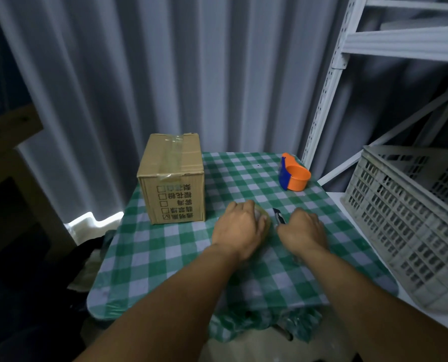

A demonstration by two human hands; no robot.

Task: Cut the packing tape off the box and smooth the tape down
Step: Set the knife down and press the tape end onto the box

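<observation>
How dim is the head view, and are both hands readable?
Head view: dim, bluish, fairly sharp; wide-angle bows the shelf post; faint glare on the box tape; left hand over the tape roll and right hand gripping the knife both readable.

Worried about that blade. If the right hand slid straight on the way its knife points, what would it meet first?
Likely nothing on the table: the right hand aims its knife between box and dispenser, toward the curtain, though depth is unclear.

The box is dull brown cardboard, its tape shiny and clear, and the bench has a glossy plastic cover.
</observation>
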